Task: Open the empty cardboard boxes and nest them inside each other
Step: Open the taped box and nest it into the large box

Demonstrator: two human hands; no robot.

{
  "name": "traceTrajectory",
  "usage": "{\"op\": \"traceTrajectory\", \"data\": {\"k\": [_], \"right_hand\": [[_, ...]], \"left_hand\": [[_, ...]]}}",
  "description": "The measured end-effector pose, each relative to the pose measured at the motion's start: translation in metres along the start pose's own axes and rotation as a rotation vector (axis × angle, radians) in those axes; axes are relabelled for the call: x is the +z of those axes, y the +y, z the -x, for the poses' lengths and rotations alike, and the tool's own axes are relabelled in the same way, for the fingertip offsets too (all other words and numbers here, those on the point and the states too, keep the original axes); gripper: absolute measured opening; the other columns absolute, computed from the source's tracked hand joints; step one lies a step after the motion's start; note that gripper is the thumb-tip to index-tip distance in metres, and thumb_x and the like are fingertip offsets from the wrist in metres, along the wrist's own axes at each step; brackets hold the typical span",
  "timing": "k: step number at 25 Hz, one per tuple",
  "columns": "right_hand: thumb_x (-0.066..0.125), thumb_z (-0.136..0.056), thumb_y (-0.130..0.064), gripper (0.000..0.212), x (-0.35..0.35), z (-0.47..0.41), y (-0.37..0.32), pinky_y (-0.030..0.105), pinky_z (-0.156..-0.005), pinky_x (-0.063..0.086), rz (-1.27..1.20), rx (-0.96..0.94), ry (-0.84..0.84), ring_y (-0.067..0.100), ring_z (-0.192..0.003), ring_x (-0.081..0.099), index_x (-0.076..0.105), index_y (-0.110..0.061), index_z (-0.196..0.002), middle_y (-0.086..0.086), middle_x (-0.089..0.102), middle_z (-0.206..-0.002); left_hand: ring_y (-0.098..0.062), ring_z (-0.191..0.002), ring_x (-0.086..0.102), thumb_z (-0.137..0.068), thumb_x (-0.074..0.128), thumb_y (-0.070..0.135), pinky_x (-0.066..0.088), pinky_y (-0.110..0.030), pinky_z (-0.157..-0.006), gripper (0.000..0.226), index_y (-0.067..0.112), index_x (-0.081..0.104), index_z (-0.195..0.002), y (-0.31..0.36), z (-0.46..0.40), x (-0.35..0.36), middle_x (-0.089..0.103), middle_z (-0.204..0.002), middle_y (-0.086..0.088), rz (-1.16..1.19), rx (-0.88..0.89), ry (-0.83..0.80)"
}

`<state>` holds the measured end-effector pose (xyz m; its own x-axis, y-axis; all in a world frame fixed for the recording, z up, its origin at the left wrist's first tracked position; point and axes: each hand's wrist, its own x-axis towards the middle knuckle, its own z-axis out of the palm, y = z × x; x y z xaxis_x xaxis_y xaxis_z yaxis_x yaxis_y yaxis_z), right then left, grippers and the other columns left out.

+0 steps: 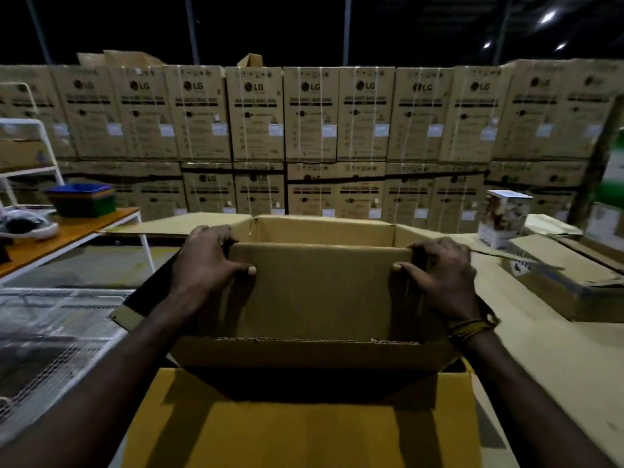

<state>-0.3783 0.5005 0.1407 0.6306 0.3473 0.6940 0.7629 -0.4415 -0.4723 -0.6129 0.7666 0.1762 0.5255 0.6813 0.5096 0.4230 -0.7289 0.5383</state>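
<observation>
An open cardboard box (317, 292) stands at frame centre, between both hands. The left hand (206, 261) grips its near top corner at 9 o'clock, thumb on the front panel; the right hand (439, 268) grips the opposite corner at 3 o'clock. At 6 o'clock, below it, lies a larger box's yellow flap (297, 427).

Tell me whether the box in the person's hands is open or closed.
Open. The held box has its top flaps spread outward and its bare inner walls visible, with the left hand and right hand gripping its near wall.
</observation>
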Motion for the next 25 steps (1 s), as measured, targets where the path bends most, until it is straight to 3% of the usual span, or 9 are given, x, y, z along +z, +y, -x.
{"op": "traceTrajectory", "data": {"k": [2, 6, 10, 12, 16, 19, 21, 25], "right_hand": [[0.079, -0.076, -0.038, 0.039, 0.010, 0.007, 0.001, 0.048, -0.086, 0.041, 0.035, 0.034, -0.042, 0.030, -0.110, 0.043, 0.069, -0.021, -0.110, 0.005, 0.058, -0.110], [0.079, -0.076, -0.039, 0.038, 0.020, 0.019, 0.003, 0.056, -0.086, 0.046, 0.044, 0.065, -0.094, 0.029, -0.111, 0.044, 0.069, -0.025, -0.109, 0.005, 0.057, -0.111], [0.081, -0.075, -0.038, 0.039, 0.013, 0.011, -0.005, 0.053, -0.088, 0.045, 0.027, 0.055, -0.085, 0.029, -0.113, 0.043, 0.070, -0.026, -0.111, 0.006, 0.056, -0.113], [0.081, -0.076, -0.037, 0.040, 0.008, -0.002, -0.014, 0.052, -0.090, 0.045, 0.022, 0.035, -0.072, 0.028, -0.115, 0.043, 0.069, -0.026, -0.113, 0.006, 0.056, -0.115], [0.081, -0.075, -0.038, 0.042, -0.003, -0.036, -0.027, 0.056, -0.093, 0.045, 0.009, 0.035, -0.069, 0.027, -0.117, 0.043, 0.068, -0.028, -0.114, 0.004, 0.054, -0.116], [0.081, -0.075, -0.038, 0.039, -0.010, -0.049, -0.029, 0.051, -0.094, 0.043, 0.034, 0.029, -0.040, 0.028, -0.117, 0.043, 0.071, -0.028, -0.111, 0.005, 0.057, -0.116], [0.082, -0.075, -0.036, 0.035, -0.012, -0.053, -0.031, 0.050, -0.095, 0.043, 0.032, 0.037, -0.047, 0.028, -0.118, 0.042, 0.073, -0.027, -0.108, 0.006, 0.058, -0.117], [0.084, -0.073, -0.034, 0.029, -0.025, -0.061, -0.032, 0.051, -0.095, 0.047, 0.014, 0.037, -0.158, 0.026, -0.118, 0.049, 0.076, -0.027, -0.100, 0.003, 0.062, -0.116]], "left_hand": [[-0.024, -0.113, 0.050, -0.063, 0.090, 0.030, 0.048, -0.043, -0.087, 0.055, 0.021, 0.064, -0.111, -0.012, 0.004, 0.013, 0.055, -0.124, -0.006, -0.017, -0.044, -0.038], [-0.024, -0.117, 0.050, -0.065, 0.089, 0.034, 0.050, -0.046, -0.090, 0.055, 0.023, 0.067, -0.114, -0.030, 0.007, 0.022, 0.055, -0.127, -0.005, -0.028, -0.074, -0.104], [-0.008, -0.089, 0.054, -0.080, 0.079, 0.021, 0.043, -0.025, -0.068, 0.026, 0.019, 0.069, -0.104, -0.026, -0.005, 0.005, 0.063, -0.100, 0.005, 0.190, -0.090, -0.159], [0.000, -0.081, 0.053, -0.084, 0.075, 0.019, 0.040, -0.022, -0.062, 0.018, 0.021, 0.068, -0.100, -0.017, -0.016, -0.006, 0.060, -0.090, 0.013, 0.214, -0.074, -0.174], [-0.013, -0.095, 0.061, -0.089, 0.069, 0.020, 0.050, -0.034, -0.076, 0.018, 0.019, 0.070, -0.107, -0.001, -0.043, -0.027, 0.065, -0.098, 0.007, 0.241, -0.095, -0.234], [-0.013, -0.093, 0.061, -0.091, 0.066, 0.017, 0.049, -0.031, -0.073, 0.014, 0.019, 0.072, -0.103, 0.010, -0.055, -0.034, 0.066, -0.094, 0.005, 0.214, -0.097, -0.256], [-0.015, -0.094, 0.061, -0.090, 0.068, 0.017, 0.051, -0.035, -0.078, 0.016, 0.015, 0.072, -0.105, 0.018, -0.062, -0.036, 0.067, -0.098, 0.000, 0.223, -0.141, -0.268], [-0.022, -0.099, 0.057, -0.087, 0.071, 0.019, 0.049, -0.041, -0.082, 0.021, 0.012, 0.071, -0.106, 0.024, -0.072, -0.038, 0.064, -0.102, -0.004, 0.146, -0.231, -0.328]]}}
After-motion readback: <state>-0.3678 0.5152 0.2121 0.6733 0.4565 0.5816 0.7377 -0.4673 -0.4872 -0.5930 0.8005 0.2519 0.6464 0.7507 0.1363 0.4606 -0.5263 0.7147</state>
